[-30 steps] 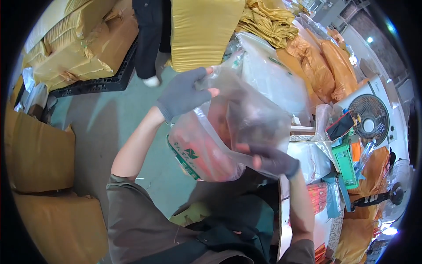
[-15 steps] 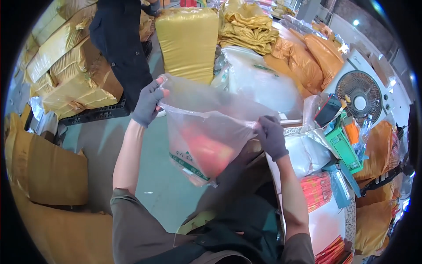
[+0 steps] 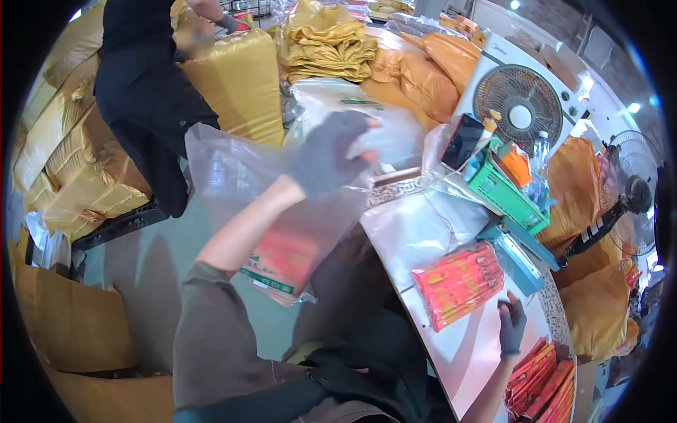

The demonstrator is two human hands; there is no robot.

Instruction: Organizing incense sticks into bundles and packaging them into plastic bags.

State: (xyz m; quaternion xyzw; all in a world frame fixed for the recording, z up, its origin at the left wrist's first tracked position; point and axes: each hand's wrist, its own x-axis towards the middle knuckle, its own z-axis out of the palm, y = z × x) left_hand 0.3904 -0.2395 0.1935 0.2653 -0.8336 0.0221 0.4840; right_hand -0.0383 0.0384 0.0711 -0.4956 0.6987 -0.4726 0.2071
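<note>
Grey glove is showing on the left hand (image 3: 328, 158), gripping a clear, milky plastic bag (image 3: 282, 211) with a red-and-green printed panel glowing through. The right hand (image 3: 511, 326), dark grey gloved too, is resting on the pale table (image 3: 472, 352) beside red-orange packets (image 3: 458, 282). A green basket (image 3: 511, 197) and white fan (image 3: 522, 95) are sitting behind; yellow sacks (image 3: 233, 77) are glowing beyond.

The right hand (image 3: 511, 326) has let go of the clear plastic bag (image 3: 282, 211) and now rests low on the surface (image 3: 479, 352) beside the red packets (image 3: 458, 282); the left hand (image 3: 328, 151) alone holds the bag up.
</note>
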